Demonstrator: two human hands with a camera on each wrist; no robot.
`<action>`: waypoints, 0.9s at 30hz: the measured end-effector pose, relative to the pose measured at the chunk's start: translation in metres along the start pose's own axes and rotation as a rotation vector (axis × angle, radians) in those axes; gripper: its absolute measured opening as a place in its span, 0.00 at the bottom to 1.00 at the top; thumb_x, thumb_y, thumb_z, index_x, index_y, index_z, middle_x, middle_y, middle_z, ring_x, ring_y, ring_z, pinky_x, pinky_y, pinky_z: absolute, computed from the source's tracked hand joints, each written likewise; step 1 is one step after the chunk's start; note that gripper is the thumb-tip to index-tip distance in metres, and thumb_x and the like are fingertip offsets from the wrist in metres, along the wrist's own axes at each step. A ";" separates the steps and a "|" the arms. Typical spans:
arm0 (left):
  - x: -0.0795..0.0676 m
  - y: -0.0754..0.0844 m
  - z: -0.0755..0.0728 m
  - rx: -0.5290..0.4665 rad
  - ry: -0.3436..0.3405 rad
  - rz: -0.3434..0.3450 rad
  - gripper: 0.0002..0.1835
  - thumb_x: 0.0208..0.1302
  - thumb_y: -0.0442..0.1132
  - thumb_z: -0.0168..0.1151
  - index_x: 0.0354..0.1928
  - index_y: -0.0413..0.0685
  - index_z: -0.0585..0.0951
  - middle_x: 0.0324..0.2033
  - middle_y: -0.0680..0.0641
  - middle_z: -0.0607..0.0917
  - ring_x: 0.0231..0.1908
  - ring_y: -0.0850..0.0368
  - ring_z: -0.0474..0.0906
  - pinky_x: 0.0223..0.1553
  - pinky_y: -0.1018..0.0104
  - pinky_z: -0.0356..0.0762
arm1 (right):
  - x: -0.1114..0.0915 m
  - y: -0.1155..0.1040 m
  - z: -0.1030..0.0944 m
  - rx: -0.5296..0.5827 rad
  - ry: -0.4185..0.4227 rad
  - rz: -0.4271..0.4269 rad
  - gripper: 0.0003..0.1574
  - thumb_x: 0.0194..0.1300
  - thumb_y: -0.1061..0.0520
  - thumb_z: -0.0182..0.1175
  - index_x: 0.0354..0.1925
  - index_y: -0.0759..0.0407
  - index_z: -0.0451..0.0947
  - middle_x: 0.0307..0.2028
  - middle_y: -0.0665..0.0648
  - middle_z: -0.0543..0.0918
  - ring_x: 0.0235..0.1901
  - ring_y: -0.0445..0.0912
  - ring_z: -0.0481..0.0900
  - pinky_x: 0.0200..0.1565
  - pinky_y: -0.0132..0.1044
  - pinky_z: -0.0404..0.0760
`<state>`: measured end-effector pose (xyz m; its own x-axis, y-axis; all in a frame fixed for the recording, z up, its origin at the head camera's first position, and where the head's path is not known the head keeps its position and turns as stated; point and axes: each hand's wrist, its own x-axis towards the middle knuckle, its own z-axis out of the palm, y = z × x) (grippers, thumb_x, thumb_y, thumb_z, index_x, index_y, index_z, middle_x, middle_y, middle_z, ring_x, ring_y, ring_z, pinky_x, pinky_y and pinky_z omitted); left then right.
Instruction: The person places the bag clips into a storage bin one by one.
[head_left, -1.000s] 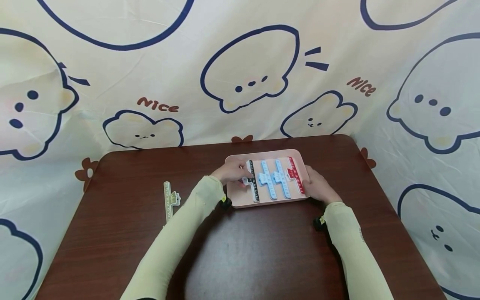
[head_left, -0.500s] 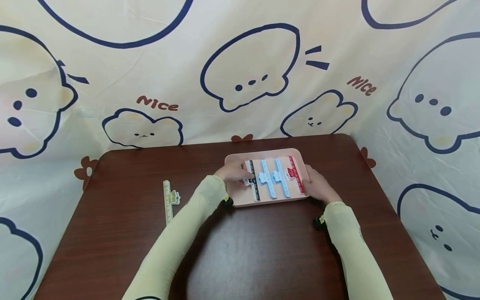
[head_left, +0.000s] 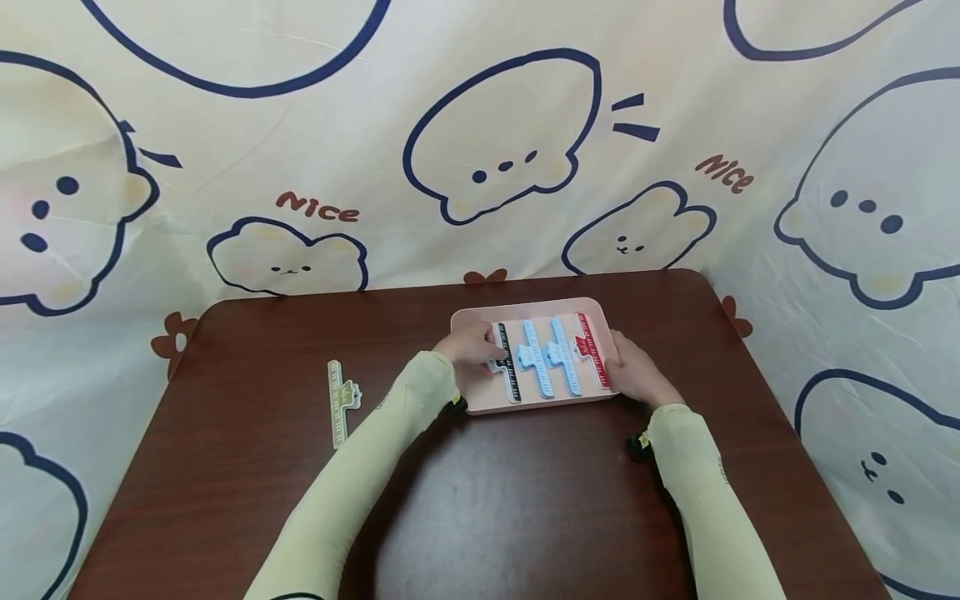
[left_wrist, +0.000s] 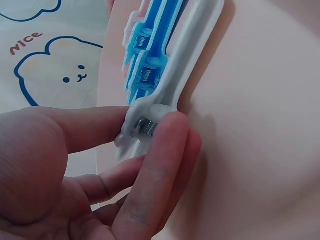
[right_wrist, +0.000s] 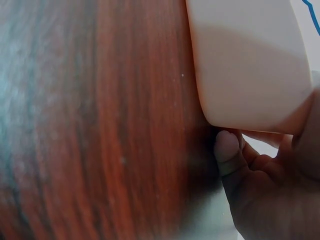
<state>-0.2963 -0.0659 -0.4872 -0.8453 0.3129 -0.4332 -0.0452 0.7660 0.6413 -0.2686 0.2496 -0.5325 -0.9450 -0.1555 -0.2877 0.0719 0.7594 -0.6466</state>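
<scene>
A pink tray (head_left: pixel 480 403) sits toward the back of the table with bag clips standing side by side in it. At its left end my left hand (head_left: pixel 467 343) pinches the spring handle of a black-and-white bag clip (head_left: pixel 510 375). The left wrist view shows thumb and fingers on either side of this clip's white handle (left_wrist: pixel 145 112) and metal spring. To its right are two light blue bag clips (head_left: pixel 537 358), then a red-and-white one (head_left: pixel 592 350). My right hand (head_left: pixel 637 371) grips the tray's right end; the right wrist view shows it at the tray's corner (right_wrist: pixel 250 90).
On the dark wooden table (head_left: pixel 480 517), left of the tray, lies a yellowish-green bag clip (head_left: pixel 337 404), close to my left sleeve. A printed curtain (head_left: pixel 510 242) hangs behind the table and along both sides.
My left hand has shifted very slightly rightward along the black-and-white clip's handle. The tray, the other clips and my right hand stay where they were.
</scene>
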 end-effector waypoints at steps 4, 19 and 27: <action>-0.002 0.002 0.001 0.036 -0.002 -0.010 0.12 0.73 0.45 0.64 0.37 0.43 0.77 0.34 0.46 0.83 0.30 0.56 0.84 0.37 0.70 0.77 | 0.000 0.000 0.000 -0.007 -0.003 0.000 0.41 0.77 0.56 0.49 0.80 0.59 0.48 0.72 0.68 0.66 0.64 0.63 0.68 0.74 0.68 0.59; 0.001 0.001 0.001 0.007 -0.025 -0.007 0.12 0.73 0.44 0.64 0.40 0.43 0.75 0.37 0.45 0.82 0.30 0.57 0.81 0.33 0.70 0.82 | 0.001 0.002 0.000 -0.017 0.013 -0.016 0.40 0.76 0.58 0.48 0.80 0.61 0.48 0.72 0.69 0.66 0.64 0.63 0.68 0.74 0.67 0.59; 0.000 0.002 0.001 -0.022 -0.013 -0.015 0.11 0.71 0.42 0.68 0.38 0.43 0.77 0.39 0.45 0.84 0.31 0.56 0.83 0.36 0.67 0.85 | 0.001 0.002 0.000 -0.010 0.006 -0.010 0.41 0.77 0.57 0.48 0.81 0.61 0.47 0.73 0.69 0.65 0.65 0.63 0.67 0.74 0.67 0.58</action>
<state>-0.2958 -0.0637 -0.4862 -0.8372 0.3088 -0.4513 -0.0696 0.7585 0.6480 -0.2692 0.2514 -0.5342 -0.9474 -0.1592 -0.2777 0.0598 0.7641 -0.6423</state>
